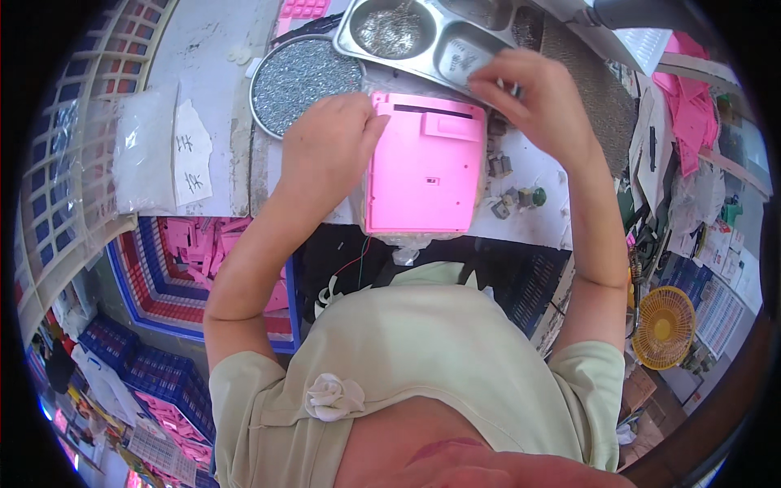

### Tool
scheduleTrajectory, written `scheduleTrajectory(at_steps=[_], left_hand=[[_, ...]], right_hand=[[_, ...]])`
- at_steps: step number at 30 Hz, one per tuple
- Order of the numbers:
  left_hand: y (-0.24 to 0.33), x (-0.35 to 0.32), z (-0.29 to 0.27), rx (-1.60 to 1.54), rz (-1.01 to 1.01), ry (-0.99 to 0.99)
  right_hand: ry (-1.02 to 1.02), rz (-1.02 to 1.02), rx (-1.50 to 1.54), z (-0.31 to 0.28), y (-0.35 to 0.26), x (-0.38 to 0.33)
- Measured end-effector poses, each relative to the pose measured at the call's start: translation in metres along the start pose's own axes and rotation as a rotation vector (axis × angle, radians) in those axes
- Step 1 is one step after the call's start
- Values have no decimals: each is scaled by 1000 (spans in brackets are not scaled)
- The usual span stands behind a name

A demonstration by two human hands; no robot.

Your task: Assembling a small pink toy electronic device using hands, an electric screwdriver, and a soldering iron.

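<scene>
1. Pink plastic housing panel: flat on worktable, directly in front of torso, near edge at table edge; prob. set there so both hands reach it. Slot + raised rect. block at far end, small holes lower down.
2. L hand: at panel's far-L corner, fingers curled narrow, thumb by the edge. Looks like it's steadying the corner; can't tell if it's a firm grip, tips partly hidden.
3. R hand: above near edge of metal compartment tray, beyond panel's far-R corner. Thumb + index nearly closed, gap narrow; small pale bits show btwn/behind fingers, can't tell if held.
4. Tray has sm. metal pcs sorted by compartment, presumably for quick picking w/o mixing.
5. Round dish w/ lots of sm. silver pcs, just L of tray, nr L hand; prob. there for easy reach.
6. Clear plastic pokes out under panel's near edge, maybe as padding.
</scene>
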State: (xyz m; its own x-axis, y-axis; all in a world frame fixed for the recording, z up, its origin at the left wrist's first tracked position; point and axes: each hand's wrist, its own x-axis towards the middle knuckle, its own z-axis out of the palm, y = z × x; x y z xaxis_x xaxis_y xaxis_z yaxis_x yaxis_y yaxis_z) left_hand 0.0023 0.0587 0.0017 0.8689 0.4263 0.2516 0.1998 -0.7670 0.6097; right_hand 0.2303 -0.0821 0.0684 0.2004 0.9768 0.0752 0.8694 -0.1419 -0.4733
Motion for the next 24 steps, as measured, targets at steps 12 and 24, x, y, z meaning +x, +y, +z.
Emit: scheduleTrajectory(at_steps=[12,24], left_hand=[[17,1,-6,359,161,-43],[-43,4,-45,23,-262,28]], right_hand=[[-224,-125,-287,7,13,-4],[-542,22,-201,-6,5,32]])
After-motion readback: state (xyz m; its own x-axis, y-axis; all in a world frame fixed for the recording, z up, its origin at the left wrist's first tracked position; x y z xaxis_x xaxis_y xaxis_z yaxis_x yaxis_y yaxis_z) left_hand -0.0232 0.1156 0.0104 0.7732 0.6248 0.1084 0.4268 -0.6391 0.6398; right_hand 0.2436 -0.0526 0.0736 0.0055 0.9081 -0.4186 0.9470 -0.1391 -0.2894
